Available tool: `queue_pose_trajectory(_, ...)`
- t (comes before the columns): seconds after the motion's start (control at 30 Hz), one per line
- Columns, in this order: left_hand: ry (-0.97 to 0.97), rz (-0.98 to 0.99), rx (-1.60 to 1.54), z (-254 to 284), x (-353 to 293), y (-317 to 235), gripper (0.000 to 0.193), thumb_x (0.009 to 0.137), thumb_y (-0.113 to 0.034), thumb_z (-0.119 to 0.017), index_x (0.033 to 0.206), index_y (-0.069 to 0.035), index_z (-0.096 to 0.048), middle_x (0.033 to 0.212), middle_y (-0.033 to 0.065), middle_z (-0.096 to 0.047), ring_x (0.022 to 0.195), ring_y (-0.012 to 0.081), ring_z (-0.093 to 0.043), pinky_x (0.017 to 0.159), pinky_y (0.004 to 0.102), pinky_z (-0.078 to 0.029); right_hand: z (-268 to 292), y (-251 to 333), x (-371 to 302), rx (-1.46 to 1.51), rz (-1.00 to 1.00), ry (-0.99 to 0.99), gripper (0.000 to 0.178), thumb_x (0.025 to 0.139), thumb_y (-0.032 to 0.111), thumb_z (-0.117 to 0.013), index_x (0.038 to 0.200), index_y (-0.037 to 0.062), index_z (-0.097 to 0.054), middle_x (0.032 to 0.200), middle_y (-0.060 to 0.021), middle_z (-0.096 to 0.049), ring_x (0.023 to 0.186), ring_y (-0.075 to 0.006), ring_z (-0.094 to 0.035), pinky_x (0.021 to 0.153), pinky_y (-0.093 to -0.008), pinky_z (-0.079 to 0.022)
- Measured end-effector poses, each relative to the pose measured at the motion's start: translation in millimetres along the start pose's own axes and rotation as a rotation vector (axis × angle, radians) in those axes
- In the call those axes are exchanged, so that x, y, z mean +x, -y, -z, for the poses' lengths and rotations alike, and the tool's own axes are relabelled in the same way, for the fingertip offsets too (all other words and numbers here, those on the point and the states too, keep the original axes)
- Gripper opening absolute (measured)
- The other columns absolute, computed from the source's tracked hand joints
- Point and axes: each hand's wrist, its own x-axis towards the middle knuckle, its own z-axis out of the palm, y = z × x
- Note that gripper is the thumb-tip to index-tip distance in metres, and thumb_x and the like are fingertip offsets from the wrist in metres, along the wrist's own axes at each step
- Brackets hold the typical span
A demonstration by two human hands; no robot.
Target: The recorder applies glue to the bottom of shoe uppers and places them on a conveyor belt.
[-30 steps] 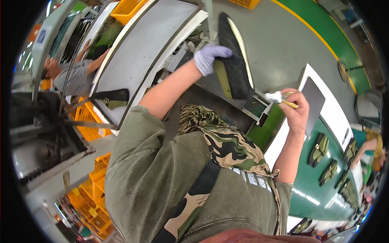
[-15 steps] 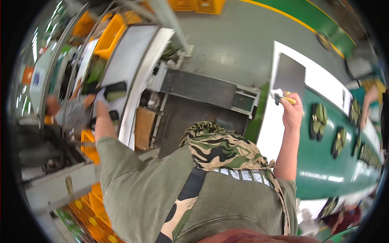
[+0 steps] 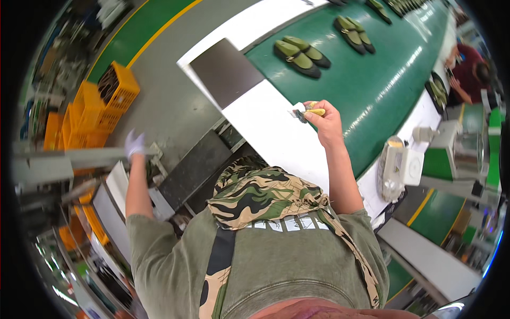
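Observation:
My left hand [image 3: 135,145] wears a pale glove and is stretched out to the left, fingers apart, holding nothing. Above the white edge of the table, my right hand [image 3: 327,123] is closed on a small yellow-handled tool [image 3: 315,111] with a dark head; its exact kind is too small to make out. A small white piece [image 3: 298,108] shows beside the tool's head. Beyond that hand, a pair of green shoes with black toes [image 3: 302,55] lies on the green table surface [image 3: 340,95], and another pair [image 3: 354,34] lies farther off.
A dark flat board [image 3: 226,73] lies on the table's white near end. Orange crates [image 3: 95,111] are stacked on the floor at left. A grey metal beam [image 3: 101,156] runs close by my left hand. A person in dark red [image 3: 472,72] is at far right, near a machine [image 3: 462,146].
The view has swung to the right, bringing more of the green table ahead. My left hand, earlier at a dark shoe on the left bench, is now away from it. My right hand still holds the tool.

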Motion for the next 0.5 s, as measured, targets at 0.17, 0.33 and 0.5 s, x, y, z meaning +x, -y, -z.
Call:
queue_pose_trajectory(0.17, 0.524, -0.778, 0.282, -229, -11, -292, 0.065, 0.072, -0.034, -0.075, 0.129, -0.01, -0.057, 0.136, 0.0102, -0.054, 0.123, 0.0267, -0.053, 0.106, 0.0335, -0.041, 47, 23, -30, -0.139, 0.025, -0.378, 0.017, 0.079, -0.002, -0.07, 0.085, 0.0036, -0.056, 0.096, -0.0087, -0.063, 0.083, -0.0119, -0.057, 0.074, -0.0244, -0.047)
queue_pose_trajectory(0.33, 0.65, -1.471, 0.496, -359, -63, -478, 0.073, 0.064, -0.023, -0.078, 0.129, -0.006, -0.051, 0.129, 0.0124, -0.054, 0.118, 0.0293, -0.053, 0.099, 0.0389, -0.044, 77, 29, -65, -0.185, 0.055, -0.741, 0.017, 0.078, 0.001, -0.071, 0.084, 0.0049, -0.056, 0.089, -0.0037, -0.061, 0.08, -0.0095, -0.055, 0.072, -0.024, -0.046)
queue_pose_trajectory(0.5, 0.473, -1.874, 0.846, -475, -39, -508, 0.055, 0.075, -0.019, -0.069, 0.125, -0.007, -0.052, 0.118, 0.0115, -0.055, 0.11, 0.0278, -0.054, 0.09, 0.0387, -0.044, 79, 14, -87, -0.129, 0.062, -1.087, 0.021, 0.074, 0.002, -0.072, 0.085, 0.0067, -0.055, 0.083, -0.0004, -0.058, 0.076, -0.0096, -0.054, 0.07, -0.0248, -0.045)
